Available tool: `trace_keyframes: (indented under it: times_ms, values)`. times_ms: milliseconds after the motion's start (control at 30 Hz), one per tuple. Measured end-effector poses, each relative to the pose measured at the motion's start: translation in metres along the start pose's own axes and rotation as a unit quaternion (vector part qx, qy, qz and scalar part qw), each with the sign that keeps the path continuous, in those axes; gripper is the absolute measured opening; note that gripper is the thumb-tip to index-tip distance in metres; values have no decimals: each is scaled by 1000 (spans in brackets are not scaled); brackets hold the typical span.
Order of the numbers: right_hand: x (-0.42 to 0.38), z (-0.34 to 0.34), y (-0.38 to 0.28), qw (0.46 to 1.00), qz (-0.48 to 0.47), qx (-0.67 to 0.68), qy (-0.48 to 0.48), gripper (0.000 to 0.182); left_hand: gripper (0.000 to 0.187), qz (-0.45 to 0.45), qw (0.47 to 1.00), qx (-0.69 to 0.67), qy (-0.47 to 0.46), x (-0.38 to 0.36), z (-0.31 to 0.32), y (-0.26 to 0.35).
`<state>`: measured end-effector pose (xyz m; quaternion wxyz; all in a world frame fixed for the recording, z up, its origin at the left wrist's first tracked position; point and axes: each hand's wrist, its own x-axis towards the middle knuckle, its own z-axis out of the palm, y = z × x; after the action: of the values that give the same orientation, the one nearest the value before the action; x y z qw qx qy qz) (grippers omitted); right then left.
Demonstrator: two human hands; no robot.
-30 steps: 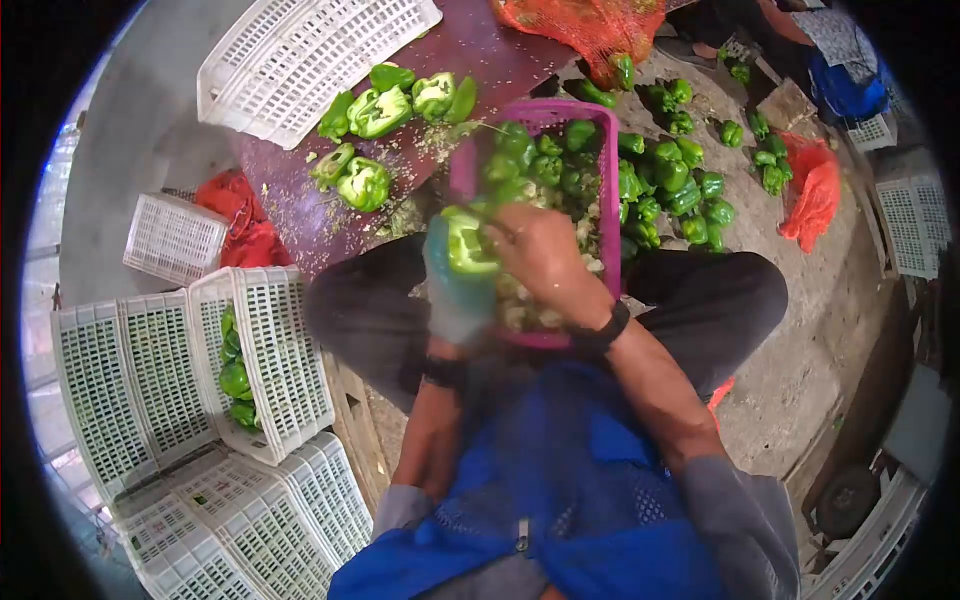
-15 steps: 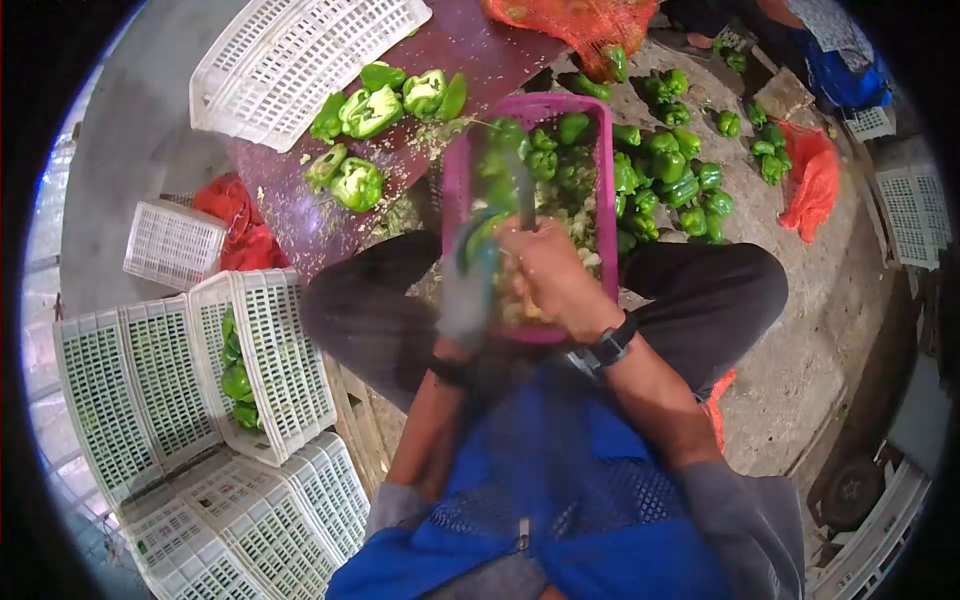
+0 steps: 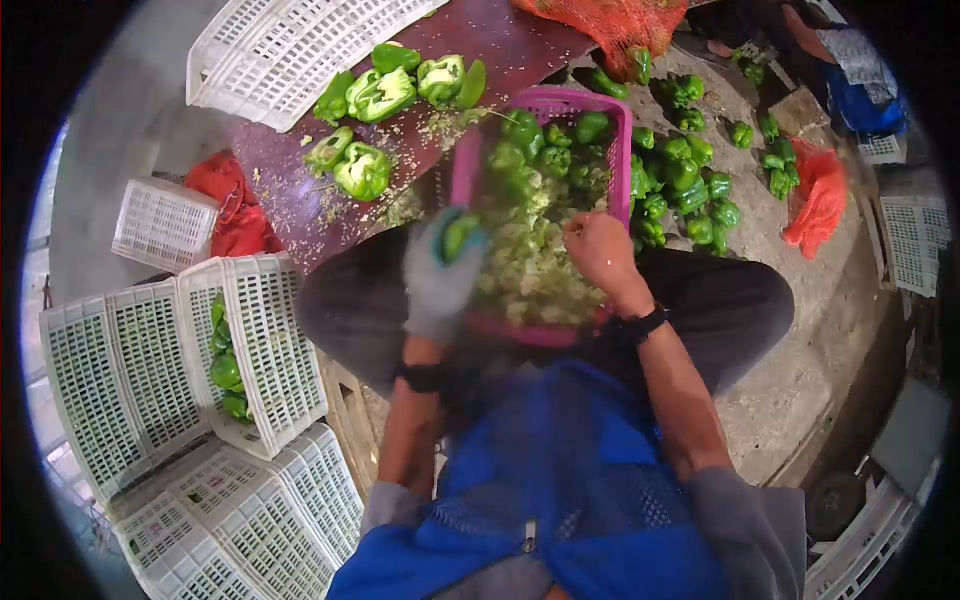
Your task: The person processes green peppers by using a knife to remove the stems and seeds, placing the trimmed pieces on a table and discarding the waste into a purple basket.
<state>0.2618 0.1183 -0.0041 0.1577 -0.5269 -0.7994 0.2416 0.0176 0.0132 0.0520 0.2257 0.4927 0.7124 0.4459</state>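
Note:
My left hand (image 3: 436,275), in a pale grey glove and blurred by motion, is closed around a green bell pepper piece (image 3: 461,238) at the left side of the pink basket (image 3: 622,150). Over the basket's right part is my right hand (image 3: 604,256), bare, with fingers curled. Whatever those fingers hold, if anything, I cannot make out. Pale pepper cores and seeds (image 3: 540,265) fill the near part of the basket, and whole green peppers (image 3: 555,160) lie in its far part. The basket stands between my crossed legs.
Cut pepper halves (image 3: 382,95) and scattered seeds lie on a dark red board (image 3: 285,185). Whole peppers (image 3: 690,180) are piled on the floor to the right. White crates (image 3: 270,350) stand at left, one holding peppers. An orange net bag (image 3: 620,30) lies beyond the basket.
My hands have moved apart: the left one leftward with the pepper piece, the right one rightward. The dark blade-like tool seen upright at my right hand no longer shows clearly.

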Motion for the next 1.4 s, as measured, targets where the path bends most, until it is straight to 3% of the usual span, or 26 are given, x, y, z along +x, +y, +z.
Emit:
trace_keyframes:
  times_ms: [67,133,167,200,267,367,467,567,667,700,800,833,900,933,967,1000,1033,1067,1133,1167,1233,1300,1400]
  values:
    - [21,9,4,990,103,36,-92,36,39,80,992,102,7,11,-43,18]
    - [38,20,-4,984,132,70,-101,34,45,-16,995,8,102,16,-83,16]
    - [49,25,-9,980,144,87,-103,33,48,29,987,94,128,19,-111,9]
    - [58,34,-10,987,116,83,-74,36,50,74,969,178,154,21,-142,0]
    - [68,61,-8,995,63,77,-17,45,54,35,913,359,189,21,-207,-12]
    - [82,106,-7,999,43,16,19,63,64,37,846,483,224,3,-312,-48]
    - [97,135,-6,992,97,-4,-86,75,72,-65,787,553,265,-10,-393,-72]
    - [113,154,6,986,130,9,-101,59,86,-162,751,562,308,-32,-487,-124]
    - [118,156,21,987,143,39,-69,47,88,-177,741,561,323,-37,-506,-135]
    - [118,149,23,986,143,51,-71,47,87,-174,743,558,325,-38,-504,-132]
    - [125,163,49,970,161,161,-84,43,76,-81,871,354,331,-15,-431,-101]
    - [123,170,57,958,172,209,-93,42,62,-97,904,238,341,-6,-397,-86]
    - [114,149,41,927,201,302,-92,42,53,-34,934,176,310,4,-332,-62]
    - [109,134,32,908,215,349,-89,41,48,-56,945,137,293,5,-299,-49]
    - [105,122,26,895,250,354,-107,43,45,1,953,134,273,11,-261,-35]
    - [101,110,20,880,285,359,-124,45,41,-61,951,138,268,19,-220,-2]
    - [96,94,13,866,296,378,-143,47,49,36,971,154,176,7,-203,-22]
    - [92,78,5,851,307,395,-161,49,51,-4,985,68,161,7,-174,-18]
    - [82,43,-11,821,276,457,-199,53,56,-82,986,-81,122,15,-104,5]
    - [81,34,-12,833,254,439,-222,55,58,-119,977,-143,100,19,-77,16]
    - [71,-10,-37,847,207,422,-248,52,59,-64,980,-176,69,22,-33,15]
    - [58,-49,-64,849,185,415,-271,50,52,-123,960,-252,19,17,0,16]
    - [32,-73,-80,837,188,440,-266,46,51,-203,861,-462,-59,6,25,12]
